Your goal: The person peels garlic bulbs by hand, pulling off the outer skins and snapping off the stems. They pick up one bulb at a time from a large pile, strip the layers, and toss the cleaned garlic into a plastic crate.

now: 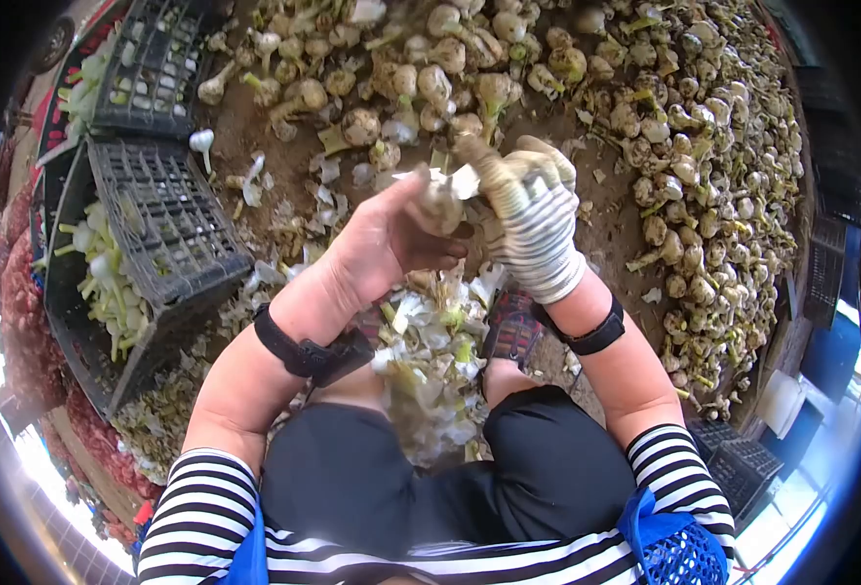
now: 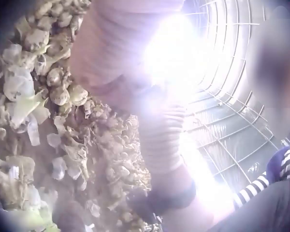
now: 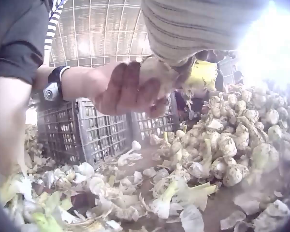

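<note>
My bare left hand holds a garlic bulb in front of me, its soiled fingers curled round it in the right wrist view. On my right hand is a striped knit glove; its fingers are bent at the bulb's other side, blurred in the head view. A white flap of skin shows between the two hands. Below them, peeled garlic skins lie heaped between my shoes. Glare washes out much of the left wrist view, where the bulb is hidden.
Unpeeled garlic bulbs cover the ground ahead and to the right. Black plastic crates stand at the left, holding cleaned white garlic. A single white bulb lies beside them. Another dark crate is at the lower right.
</note>
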Demonstrator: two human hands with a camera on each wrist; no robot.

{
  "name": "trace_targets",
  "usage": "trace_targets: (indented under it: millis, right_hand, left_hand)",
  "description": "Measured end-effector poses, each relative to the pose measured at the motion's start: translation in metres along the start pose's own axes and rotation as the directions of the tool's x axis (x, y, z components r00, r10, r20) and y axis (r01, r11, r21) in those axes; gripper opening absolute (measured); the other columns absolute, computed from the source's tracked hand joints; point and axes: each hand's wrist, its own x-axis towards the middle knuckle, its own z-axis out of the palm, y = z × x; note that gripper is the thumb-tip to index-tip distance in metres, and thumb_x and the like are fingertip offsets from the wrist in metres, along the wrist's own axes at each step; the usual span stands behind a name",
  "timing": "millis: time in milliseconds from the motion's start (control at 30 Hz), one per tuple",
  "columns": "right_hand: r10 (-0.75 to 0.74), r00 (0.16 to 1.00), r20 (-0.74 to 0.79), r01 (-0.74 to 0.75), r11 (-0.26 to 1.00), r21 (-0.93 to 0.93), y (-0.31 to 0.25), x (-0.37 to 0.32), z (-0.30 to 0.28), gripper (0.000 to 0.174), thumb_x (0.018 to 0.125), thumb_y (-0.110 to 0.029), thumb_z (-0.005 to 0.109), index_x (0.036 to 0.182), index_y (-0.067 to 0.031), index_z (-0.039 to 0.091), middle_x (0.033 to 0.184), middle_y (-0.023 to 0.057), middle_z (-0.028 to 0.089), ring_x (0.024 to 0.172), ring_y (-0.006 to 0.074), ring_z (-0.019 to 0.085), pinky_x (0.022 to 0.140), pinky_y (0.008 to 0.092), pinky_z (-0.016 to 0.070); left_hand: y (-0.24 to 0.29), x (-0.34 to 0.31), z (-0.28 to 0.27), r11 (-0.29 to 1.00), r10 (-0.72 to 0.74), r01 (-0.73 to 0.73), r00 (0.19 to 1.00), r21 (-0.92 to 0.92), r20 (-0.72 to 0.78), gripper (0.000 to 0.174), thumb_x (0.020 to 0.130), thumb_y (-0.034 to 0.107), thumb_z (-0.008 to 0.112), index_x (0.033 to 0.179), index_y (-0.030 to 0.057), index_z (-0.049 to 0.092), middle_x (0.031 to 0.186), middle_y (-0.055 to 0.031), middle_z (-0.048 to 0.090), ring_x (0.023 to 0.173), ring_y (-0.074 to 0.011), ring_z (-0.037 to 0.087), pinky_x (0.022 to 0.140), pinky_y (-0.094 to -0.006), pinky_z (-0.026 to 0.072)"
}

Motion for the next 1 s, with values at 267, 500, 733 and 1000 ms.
trace_targets:
  millis: [267, 500, 733, 1000]
  right_hand:
    - [0.639, 0.583, 0.501, -0.411, -0.300, 0.861, 0.002, 0.014, -0.005, 0.034, 0.084, -0.035, 0.062, 0.102, -0.0062, 0.059, 0.083, -0.0031, 0.061, 0.075, 0.0064, 0.056, 0.064, 0.0236, 0.0460]
    - [0.547, 0.828, -0.120, -0.506, 0.823, 0.257, 0.013, 0.017, -0.019, 0.015, 0.082, -0.018, 0.060, 0.089, -0.0048, 0.062, 0.066, 0.0102, 0.061, 0.053, 0.0232, 0.058, 0.050, 0.0339, 0.0452]
    - [0.567, 0.785, 0.249, -0.550, 0.454, 0.701, 0.003, 0.015, -0.033, 0.017, 0.081, -0.009, 0.059, 0.095, -0.0010, 0.060, 0.070, 0.0170, 0.060, 0.061, 0.0301, 0.059, 0.056, 0.0325, 0.0465]
    - [0.603, 0.791, 0.106, -0.577, 0.792, -0.201, 0.065, 0.017, 0.001, 0.020, 0.083, -0.028, 0.055, 0.081, -0.0083, 0.059, 0.067, 0.0123, 0.062, 0.060, 0.0280, 0.061, 0.058, 0.0364, 0.0486]
  left_hand:
    - [0.014, 0.022, 0.054, 0.732, 0.529, -0.550, 0.831, 0.402, 0.173, 0.053, 0.074, 0.004, 0.067, 0.117, 0.0055, 0.037, 0.107, -0.0081, 0.051, 0.093, -0.0161, 0.055, 0.079, -0.0311, 0.0497]
    - [0.026, 0.035, 0.048, 0.940, 0.251, -0.218, 0.963, 0.262, -0.098, 0.051, 0.092, 0.050, 0.036, 0.123, 0.0099, 0.042, 0.109, -0.0090, 0.052, 0.090, -0.0185, 0.053, 0.076, -0.0312, 0.0471]
    - [0.014, 0.036, 0.034, 0.656, 0.574, -0.583, 0.798, 0.479, 0.186, 0.044, 0.084, 0.025, 0.062, 0.122, 0.0104, 0.046, 0.127, -0.0096, 0.036, 0.121, -0.0222, 0.034, 0.106, -0.0344, 0.0244]
    - [0.020, 0.013, 0.045, -0.007, 0.790, -0.572, 0.500, 0.820, 0.355, 0.015, 0.074, 0.004, 0.070, 0.087, 0.0038, 0.066, 0.084, -0.0047, 0.055, 0.076, -0.0143, 0.056, 0.067, -0.0235, 0.0453]
